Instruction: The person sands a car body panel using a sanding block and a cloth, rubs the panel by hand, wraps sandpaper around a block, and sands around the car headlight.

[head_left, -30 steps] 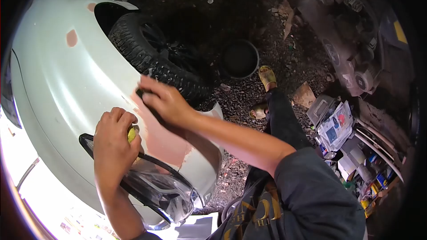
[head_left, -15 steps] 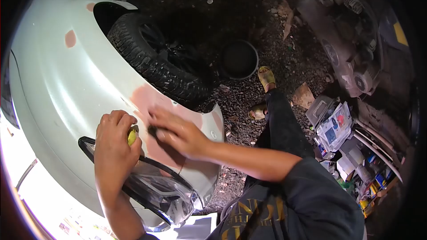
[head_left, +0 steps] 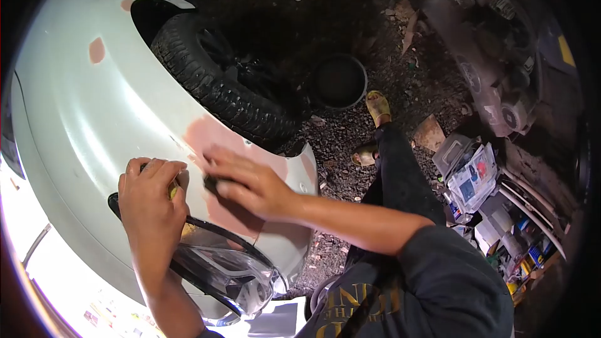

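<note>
My left hand (head_left: 149, 206) rests on the white car fender (head_left: 94, 109) just above the headlight (head_left: 219, 269), its fingers wrapped round a yellow sponge (head_left: 174, 190) that mostly hides under the palm. Slightly blurred, my right hand (head_left: 260, 183) presses flat on the pinkish-brown patch (head_left: 206, 136) between wheel arch and headlight. Beneath its fingers a small dark pad (head_left: 214, 184) shows, possibly sandpaper; its exact kind I cannot make out. A wet sheen lies on the panel around the patch.
A black tyre (head_left: 219, 97) sits in the wheel arch. Beyond it stands a dark round bucket (head_left: 338, 81) on gravel. Loose bumper parts (head_left: 485, 75) lie at upper right, and a box of bottles and papers (head_left: 472, 178) is at right. Smaller pink patches (head_left: 96, 51) mark the fender.
My left hand has shifted a little to the left with the sponge, which is now more covered. My right hand has moved slightly left on the patch, still holding the dark pad.
</note>
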`<state>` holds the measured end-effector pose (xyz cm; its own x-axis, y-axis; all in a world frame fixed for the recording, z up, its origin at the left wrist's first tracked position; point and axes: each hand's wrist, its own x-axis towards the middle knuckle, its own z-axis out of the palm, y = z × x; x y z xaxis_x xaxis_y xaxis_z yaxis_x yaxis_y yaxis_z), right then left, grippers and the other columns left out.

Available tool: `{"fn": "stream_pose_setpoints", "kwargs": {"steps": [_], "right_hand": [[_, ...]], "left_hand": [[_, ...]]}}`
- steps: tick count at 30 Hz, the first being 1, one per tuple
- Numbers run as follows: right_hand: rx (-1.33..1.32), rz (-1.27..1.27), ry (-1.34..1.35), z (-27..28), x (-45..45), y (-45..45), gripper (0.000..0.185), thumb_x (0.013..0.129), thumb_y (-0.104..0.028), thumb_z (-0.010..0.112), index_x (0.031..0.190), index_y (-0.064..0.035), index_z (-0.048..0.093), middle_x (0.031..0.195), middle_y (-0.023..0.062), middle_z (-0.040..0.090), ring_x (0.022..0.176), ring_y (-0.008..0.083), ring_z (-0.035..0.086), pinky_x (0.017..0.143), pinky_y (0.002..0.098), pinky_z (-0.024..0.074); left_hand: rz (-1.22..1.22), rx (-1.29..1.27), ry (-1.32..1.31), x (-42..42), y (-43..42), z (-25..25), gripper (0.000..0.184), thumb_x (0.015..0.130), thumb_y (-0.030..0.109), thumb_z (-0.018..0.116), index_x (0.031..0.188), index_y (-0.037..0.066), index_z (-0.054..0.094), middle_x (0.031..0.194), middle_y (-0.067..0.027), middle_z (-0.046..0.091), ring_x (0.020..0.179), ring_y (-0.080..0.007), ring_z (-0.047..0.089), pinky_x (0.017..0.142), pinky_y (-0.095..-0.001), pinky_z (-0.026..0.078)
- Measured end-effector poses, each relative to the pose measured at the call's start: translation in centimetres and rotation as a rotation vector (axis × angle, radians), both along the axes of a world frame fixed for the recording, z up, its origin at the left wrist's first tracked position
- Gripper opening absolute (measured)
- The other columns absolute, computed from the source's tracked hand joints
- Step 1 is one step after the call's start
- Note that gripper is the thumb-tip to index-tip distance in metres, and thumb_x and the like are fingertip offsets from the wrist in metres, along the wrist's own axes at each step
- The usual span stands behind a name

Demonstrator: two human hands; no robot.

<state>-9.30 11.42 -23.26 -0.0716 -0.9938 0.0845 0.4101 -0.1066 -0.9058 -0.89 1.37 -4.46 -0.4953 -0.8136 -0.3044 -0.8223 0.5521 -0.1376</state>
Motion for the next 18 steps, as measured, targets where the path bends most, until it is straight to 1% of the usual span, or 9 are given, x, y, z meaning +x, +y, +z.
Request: {"fn": "stream_pose_setpoints", "kwargs": {"steps": [4,5,6,8,11,14,16,17,18], "right_hand": [[0.027,-0.103,-0.028,-3.0,0.5,-9.3,0.036,0.098,-0.015,0.066,0.131,-0.0011,0.067,0.145,0.0238,0.060,0.138,0.0358,0.056,0.115,0.0399,0.0432],[0.039,-0.133,-0.040,-3.1,1.0,-8.8,0.037,0.097,-0.016,0.067,0.130,-0.0003,0.066,0.144,0.0239,0.061,0.139,0.0360,0.055,0.115,0.0400,0.0427],[0.057,-0.073,-0.052,-2.6,0.8,-7.3,0.037,0.098,-0.015,0.066,0.132,-0.0008,0.066,0.147,0.0235,0.059,0.139,0.0364,0.055,0.116,0.0403,0.0418],[0.017,-0.076,0.077,-0.1,0.9,-1.7,0.037,0.098,-0.014,0.064,0.133,-0.0014,0.065,0.149,0.0222,0.058,0.140,0.0362,0.054,0.117,0.0412,0.0417],[-0.099,-0.079,0.109,0.3,0.2,0.1,0.035,0.097,-0.013,0.062,0.129,-0.0001,0.065,0.143,0.0230,0.061,0.137,0.0390,0.056,0.115,0.0441,0.0434],[-0.040,-0.044,-0.008,-1.9,-0.4,-5.8,0.036,0.098,-0.012,0.063,0.133,-0.0016,0.065,0.146,0.0205,0.060,0.139,0.0350,0.056,0.115,0.0410,0.0436],[0.080,-0.090,-0.029,-3.4,0.1,-8.9,0.035,0.098,-0.011,0.063,0.131,-0.0004,0.066,0.143,0.0220,0.062,0.136,0.0332,0.059,0.113,0.0381,0.0453],[0.056,-0.173,0.053,-3.5,0.8,-8.5,0.034,0.098,-0.012,0.063,0.129,-0.0001,0.067,0.140,0.0223,0.064,0.134,0.0319,0.061,0.112,0.0362,0.0464],[0.112,-0.026,-0.070,-2.0,0.1,-6.9,0.034,0.099,-0.012,0.063,0.130,0.0005,0.066,0.140,0.0221,0.064,0.134,0.0330,0.060,0.112,0.0369,0.0465]], "left_hand": [[0.017,-0.008,-0.004,0.1,0.0,0.1,0.020,0.079,0.000,0.070,0.098,0.005,0.074,0.095,-0.0076,0.072,0.103,-0.0317,0.062,0.089,-0.0429,0.047],[0.037,-0.005,0.003,0.1,-0.1,0.1,0.018,0.080,0.001,0.070,0.097,0.005,0.074,0.095,-0.0079,0.072,0.102,-0.0317,0.062,0.088,-0.0427,0.047],[0.057,-0.001,0.014,0.0,-0.1,0.0,0.016,0.081,0.002,0.070,0.097,0.005,0.074,0.094,-0.0081,0.072,0.102,-0.0317,0.062,0.088,-0.0426,0.047],[0.054,-0.025,0.035,-0.1,-0.1,-0.2,0.014,0.083,0.002,0.069,0.097,0.003,0.072,0.093,-0.0108,0.070,0.098,-0.0327,0.061,0.087,-0.0433,0.048],[0.061,-0.034,0.039,0.0,0.0,-0.3,0.010,0.086,0.005,0.071,0.095,0.001,0.071,0.091,-0.0119,0.069,0.096,-0.0329,0.060,0.087,-0.0434,0.049],[0.066,-0.049,0.037,0.1,-0.2,-0.5,0.009,0.087,0.006,0.071,0.094,0.001,0.072,0.090,-0.0114,0.069,0.095,-0.0326,0.060,0.086,-0.0430,0.049],[0.074,-0.048,0.030,0.1,-0.1,-0.4,0.008,0.087,0.006,0.071,0.094,0.001,0.072,0.090,-0.0110,0.069,0.094,-0.0323,0.060,0.086,-0.0428,0.049],[0.083,-0.042,0.028,0.1,-0.1,-0.3,0.008,0.087,0.006,0.071,0.094,0.002,0.072,0.090,-0.0108,0.070,0.094,-0.0321,0.060,0.086,-0.0427,0.049],[0.093,-0.037,0.031,0.0,-0.2,-0.3,0.008,0.087,0.006,0.071,0.094,0.002,0.072,0.090,-0.0107,0.070,0.094,-0.0319,0.060,0.086,-0.0427,0.048]]}}
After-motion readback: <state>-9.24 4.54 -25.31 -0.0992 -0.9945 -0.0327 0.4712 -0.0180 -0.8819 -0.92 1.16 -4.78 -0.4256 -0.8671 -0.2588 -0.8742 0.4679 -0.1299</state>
